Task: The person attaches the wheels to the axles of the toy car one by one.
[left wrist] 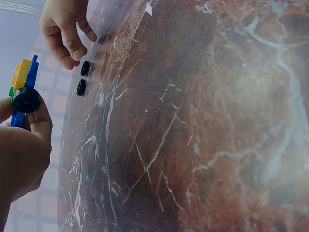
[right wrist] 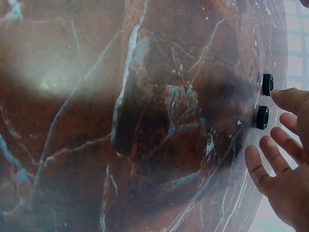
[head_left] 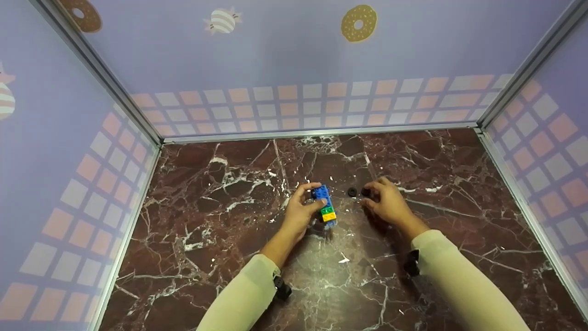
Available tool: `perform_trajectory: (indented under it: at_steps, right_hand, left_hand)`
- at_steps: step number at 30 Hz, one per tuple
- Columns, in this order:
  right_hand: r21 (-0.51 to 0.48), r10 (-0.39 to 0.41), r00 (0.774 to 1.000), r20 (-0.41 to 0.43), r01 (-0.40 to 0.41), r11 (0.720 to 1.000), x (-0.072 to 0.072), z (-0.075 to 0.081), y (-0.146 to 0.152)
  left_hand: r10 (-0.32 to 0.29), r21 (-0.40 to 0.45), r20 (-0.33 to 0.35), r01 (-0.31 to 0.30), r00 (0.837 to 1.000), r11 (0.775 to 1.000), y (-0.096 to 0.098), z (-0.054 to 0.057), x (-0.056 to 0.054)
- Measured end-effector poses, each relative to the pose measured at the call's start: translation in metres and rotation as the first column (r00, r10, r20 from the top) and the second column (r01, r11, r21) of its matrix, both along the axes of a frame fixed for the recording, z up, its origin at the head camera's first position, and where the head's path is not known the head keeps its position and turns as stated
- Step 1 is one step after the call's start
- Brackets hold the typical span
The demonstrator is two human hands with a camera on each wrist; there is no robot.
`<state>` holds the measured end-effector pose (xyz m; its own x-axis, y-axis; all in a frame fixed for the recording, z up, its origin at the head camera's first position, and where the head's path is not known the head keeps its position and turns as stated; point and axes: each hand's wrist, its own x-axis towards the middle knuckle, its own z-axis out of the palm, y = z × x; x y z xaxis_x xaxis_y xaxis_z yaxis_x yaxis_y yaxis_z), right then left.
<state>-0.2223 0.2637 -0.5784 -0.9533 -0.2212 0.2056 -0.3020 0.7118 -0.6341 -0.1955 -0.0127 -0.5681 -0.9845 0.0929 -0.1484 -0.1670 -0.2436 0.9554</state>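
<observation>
My left hand (head_left: pixel 299 212) grips a small toy car built of bricks (head_left: pixel 322 194), thumb across its top. Blue, green and yellow bricks make up the car, and in the left wrist view a black wheel (left wrist: pixel 26 100) sits on its side. Two loose black wheels lie on the table to the right of the car, the nearer one (left wrist: pixel 81 87) and the farther one (left wrist: pixel 85 68) standing out in that view. My right hand (head_left: pixel 388 200) is beside them, fingers loosely bent; in the right wrist view a fingertip overlaps the edge of one wheel (right wrist: pixel 268 84).
A dark red marbled tabletop (head_left: pixel 220 257) with white veins spreads under both hands. Lilac panels stand on three sides, with the back panel (head_left: pixel 294 55) beyond the hands and metal strips along the edges. Dark wrist devices (head_left: pixel 282 288) sit at both cuffs.
</observation>
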Motion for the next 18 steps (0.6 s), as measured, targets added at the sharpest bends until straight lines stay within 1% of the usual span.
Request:
perform_trajectory:
  at_steps: [1,4,7,8,13,18]
  right_hand:
    - [-0.018,0.022,0.999,-0.029,-0.023,1.0,-0.0042,-0.0097,0.0043]
    - [-0.007,0.031,0.998,-0.055,-0.031,0.999,-0.0052,-0.0128,0.005]
    - [0.001,0.032,0.999,-0.04,-0.032,0.999,-0.0058,-0.0148,0.005]
    - [0.029,0.012,1.0,-0.018,-0.012,1.0,-0.0022,-0.0065,0.0007]
    - [0.063,-0.012,1.0,0.015,0.011,0.998,-0.0032,-0.0074,-0.0009]
    - [0.083,-0.017,1.0,0.023,0.015,0.996,-0.0036,-0.0072,-0.0029]
  left_hand:
    - [0.002,0.002,-0.001,-0.002,1.0,1.0,0.0,0.0,-0.0001]
    - [0.002,0.002,-0.001,-0.002,1.0,1.0,-0.0001,0.0,0.0]
    - [0.001,0.0,0.003,-0.001,1.0,1.0,-0.0003,0.0002,0.0007]
    - [0.002,-0.003,0.006,-0.002,1.0,1.0,-0.0004,0.0001,0.0009]
    - [0.009,-0.02,0.023,-0.009,1.0,1.0,-0.0003,-0.0008,0.0017]
    - [0.007,-0.016,0.011,-0.007,1.0,1.0,-0.0001,-0.0009,0.0014]
